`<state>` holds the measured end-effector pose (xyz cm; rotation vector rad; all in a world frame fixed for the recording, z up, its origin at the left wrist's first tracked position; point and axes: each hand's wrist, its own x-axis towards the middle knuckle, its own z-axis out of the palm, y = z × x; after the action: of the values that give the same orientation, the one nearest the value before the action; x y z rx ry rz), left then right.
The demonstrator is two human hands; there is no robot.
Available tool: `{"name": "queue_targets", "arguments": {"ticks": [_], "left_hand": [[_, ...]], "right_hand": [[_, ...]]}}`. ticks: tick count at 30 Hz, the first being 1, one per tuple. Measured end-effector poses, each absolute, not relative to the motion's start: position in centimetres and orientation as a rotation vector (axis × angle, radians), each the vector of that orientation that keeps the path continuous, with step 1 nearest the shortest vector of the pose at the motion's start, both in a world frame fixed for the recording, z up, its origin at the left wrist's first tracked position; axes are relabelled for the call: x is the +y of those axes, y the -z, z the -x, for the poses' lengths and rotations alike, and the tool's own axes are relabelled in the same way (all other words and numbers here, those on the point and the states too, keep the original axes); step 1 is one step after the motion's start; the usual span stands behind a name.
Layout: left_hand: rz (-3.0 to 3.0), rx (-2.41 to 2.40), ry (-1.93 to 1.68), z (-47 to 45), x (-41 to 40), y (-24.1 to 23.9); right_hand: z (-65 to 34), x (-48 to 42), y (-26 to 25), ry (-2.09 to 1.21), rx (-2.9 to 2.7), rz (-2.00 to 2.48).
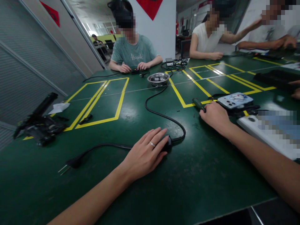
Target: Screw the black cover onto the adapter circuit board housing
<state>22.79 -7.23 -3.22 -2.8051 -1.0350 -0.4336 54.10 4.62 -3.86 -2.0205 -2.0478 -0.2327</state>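
Observation:
My left hand (146,153) lies on the green table (150,187), fingers curved over a black block (167,144) on a black power cable (161,115). The cable's plug (70,164) lies to the left, its prongs pointing left. The other end of the cable runs back toward a metal bowl (158,78). My right hand (214,115) is curled around the green-handled screwdriver (198,104), which rests on the table beside a phone (235,100) in a pale patterned case.
A black disassembled device (39,125) and white paper (59,107) lie at the left edge. Yellow tape boxes (103,100) mark the table. Three other people sit at the far side, one handling small black parts (134,71). A white device (269,134) lies at right.

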Motion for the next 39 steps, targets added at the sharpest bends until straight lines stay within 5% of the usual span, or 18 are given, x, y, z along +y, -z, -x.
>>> {"name": "queue_targets", "arguments": {"ticks": [11, 21, 39], "left_hand": [[2.827, -0.905, 0.450, -22.6, -7.0, 3.7], [2.849, -0.918, 0.436, -22.6, -6.8, 3.7], [2.874, -0.972, 0.434, -23.0, -6.9, 3.2]], "right_hand": [[-52.9, 4.1, 1.0, -0.996, -1.140, 1.177], [-52.5, 4.8, 2.4, -0.505, -1.028, 0.998], [-49.7, 1.0, 0.9, -0.962, -0.918, 0.899]]}}
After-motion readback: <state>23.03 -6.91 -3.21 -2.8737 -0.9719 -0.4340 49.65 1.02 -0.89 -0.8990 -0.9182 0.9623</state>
